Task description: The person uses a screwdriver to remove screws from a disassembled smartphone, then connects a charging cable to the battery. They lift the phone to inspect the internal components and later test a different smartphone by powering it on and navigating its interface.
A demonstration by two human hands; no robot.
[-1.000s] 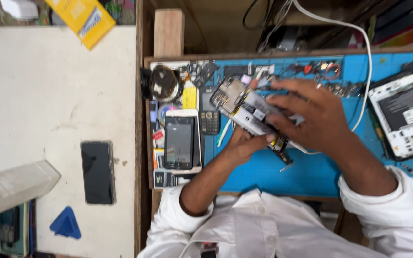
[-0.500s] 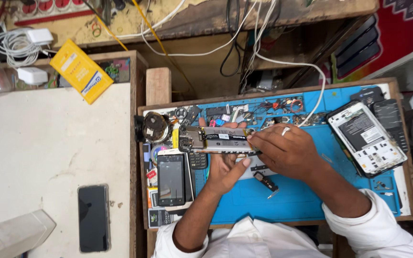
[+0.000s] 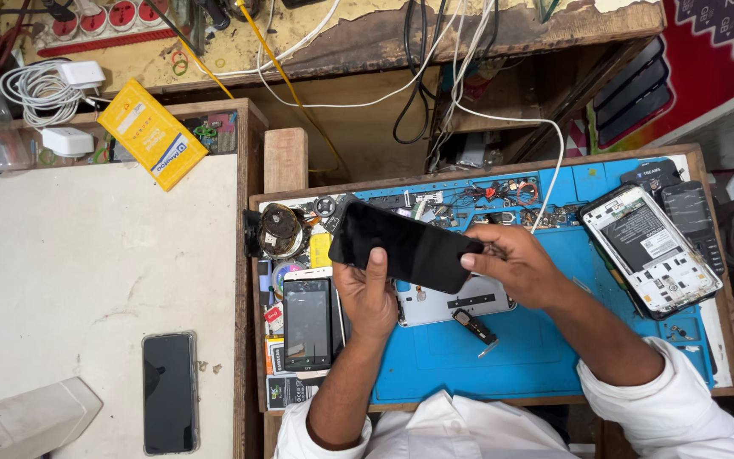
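Note:
I hold a black phone [image 3: 405, 245], its dark screen side up, over the blue work mat [image 3: 486, 357]. My left hand [image 3: 369, 293] grips its near left edge with the thumb on the glass. My right hand [image 3: 516, 263] pinches its right end. Under the phone a silver back cover [image 3: 456, 302] lies on the mat, with a small dark tool [image 3: 475, 327] just in front of it.
A white-framed phone [image 3: 307, 323] lies left of my hands. An opened phone [image 3: 649, 251] rests at the mat's right. Small parts and wires line the mat's far edge. On the white table [image 3: 87, 255] sit a black phone [image 3: 169, 393] and a yellow box [image 3: 152, 133].
The phone in my hands has been turned over: its open circuit side showed before, and now the dark screen faces up. The view has also shifted back.

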